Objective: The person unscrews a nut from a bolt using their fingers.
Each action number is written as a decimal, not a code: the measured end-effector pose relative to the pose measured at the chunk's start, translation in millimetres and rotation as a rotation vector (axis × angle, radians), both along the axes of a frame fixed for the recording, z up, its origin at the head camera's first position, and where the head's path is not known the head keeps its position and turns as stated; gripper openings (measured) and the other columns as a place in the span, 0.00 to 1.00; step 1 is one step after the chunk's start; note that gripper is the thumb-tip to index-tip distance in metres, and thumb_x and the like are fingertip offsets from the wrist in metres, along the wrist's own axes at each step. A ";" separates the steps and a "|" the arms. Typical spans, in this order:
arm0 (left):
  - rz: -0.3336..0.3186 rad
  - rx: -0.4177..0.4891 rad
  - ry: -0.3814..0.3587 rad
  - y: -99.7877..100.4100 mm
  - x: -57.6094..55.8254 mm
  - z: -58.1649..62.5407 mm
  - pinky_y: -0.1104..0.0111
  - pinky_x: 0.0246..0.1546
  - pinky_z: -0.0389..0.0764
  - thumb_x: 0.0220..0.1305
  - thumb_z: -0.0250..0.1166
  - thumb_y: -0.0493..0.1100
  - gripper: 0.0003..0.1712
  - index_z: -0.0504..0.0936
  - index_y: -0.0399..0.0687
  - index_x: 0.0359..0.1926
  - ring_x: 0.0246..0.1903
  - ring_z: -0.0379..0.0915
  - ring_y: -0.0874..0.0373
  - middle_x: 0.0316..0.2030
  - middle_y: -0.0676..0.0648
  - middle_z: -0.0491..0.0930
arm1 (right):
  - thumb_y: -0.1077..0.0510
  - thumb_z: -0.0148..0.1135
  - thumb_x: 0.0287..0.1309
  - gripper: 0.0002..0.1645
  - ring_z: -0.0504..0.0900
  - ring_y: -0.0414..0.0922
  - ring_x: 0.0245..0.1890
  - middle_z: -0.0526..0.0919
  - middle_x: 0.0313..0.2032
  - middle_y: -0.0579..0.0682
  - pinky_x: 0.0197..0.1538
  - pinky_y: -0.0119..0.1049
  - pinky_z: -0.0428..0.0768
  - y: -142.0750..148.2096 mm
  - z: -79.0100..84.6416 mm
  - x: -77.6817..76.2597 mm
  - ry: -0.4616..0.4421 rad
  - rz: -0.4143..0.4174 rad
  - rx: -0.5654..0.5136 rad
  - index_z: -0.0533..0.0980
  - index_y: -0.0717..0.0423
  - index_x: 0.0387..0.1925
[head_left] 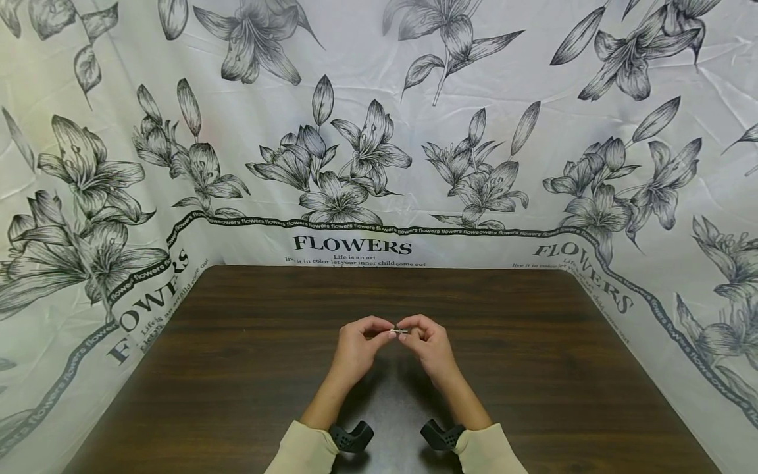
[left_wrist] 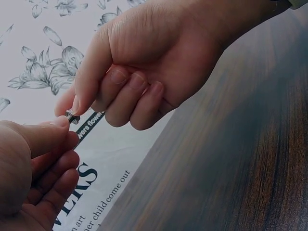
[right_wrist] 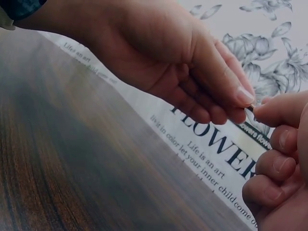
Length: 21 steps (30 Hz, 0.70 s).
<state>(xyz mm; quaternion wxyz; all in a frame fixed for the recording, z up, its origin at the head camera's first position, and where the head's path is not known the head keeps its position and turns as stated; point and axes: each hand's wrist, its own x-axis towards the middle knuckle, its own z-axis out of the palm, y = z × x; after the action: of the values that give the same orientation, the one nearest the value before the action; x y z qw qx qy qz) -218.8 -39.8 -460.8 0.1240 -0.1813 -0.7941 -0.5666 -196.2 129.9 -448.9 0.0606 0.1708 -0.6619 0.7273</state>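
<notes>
A small metal bolt [head_left: 399, 331], silvery with ridges like threads in the left wrist view [left_wrist: 72, 116], is held level between the two hands above the table. My left hand [head_left: 356, 350] pinches its left end between thumb and index finger. At the other end, the thumb and index finger of my right hand [head_left: 433, 351] pinch it too. The right hand's other fingers [left_wrist: 137, 89] are curled into the palm, while those of the left hand [right_wrist: 192, 103] are loosely bent. Fingertips hide most of the bolt, so whether a nut sits on it I cannot tell.
Beneath the hands lies a dark wood-grain table [head_left: 237, 368]. White cloth [head_left: 367, 59] printed with black flowers and lettering surrounds its back and sides. Each wrist wears a black device, one on the left [head_left: 352, 437] and one on the right [head_left: 441, 436].
</notes>
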 end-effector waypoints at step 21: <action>0.000 -0.004 -0.008 -1.0 -0.2 0.5 0.67 0.34 0.79 0.55 0.73 0.40 0.04 0.88 0.51 0.34 0.32 0.79 0.61 0.29 0.58 0.84 | 0.72 0.60 0.61 0.13 0.60 0.31 0.12 0.63 0.14 0.42 0.20 0.27 0.59 0.4 -2.3 -0.3 -0.036 0.004 0.039 0.76 0.76 0.47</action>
<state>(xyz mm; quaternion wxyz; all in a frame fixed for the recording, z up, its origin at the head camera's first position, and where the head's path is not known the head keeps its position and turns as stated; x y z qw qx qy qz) -219.0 -40.8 -460.2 0.1206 -0.1795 -0.7958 -0.5656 -196.4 130.3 -451.2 0.0439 0.1600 -0.6766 0.7174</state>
